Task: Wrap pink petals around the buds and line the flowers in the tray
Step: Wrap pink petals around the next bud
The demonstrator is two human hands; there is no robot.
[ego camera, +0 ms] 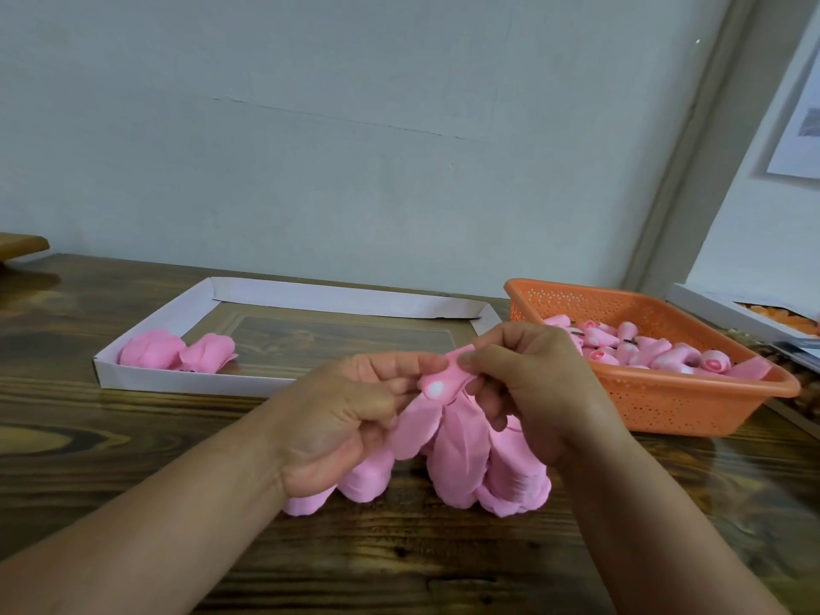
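Both hands meet mid-worktop: left hand pinches the bud steady while right hand pinches a petal over it.

Bare forearms (sleeveless, ringless)

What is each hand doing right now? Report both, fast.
Left hand: fingers curled, gripping the bud and petals.
Right hand: fingers pinching a pink petal at the bud's top.

Pink petals, perforated orange basket, white tray.
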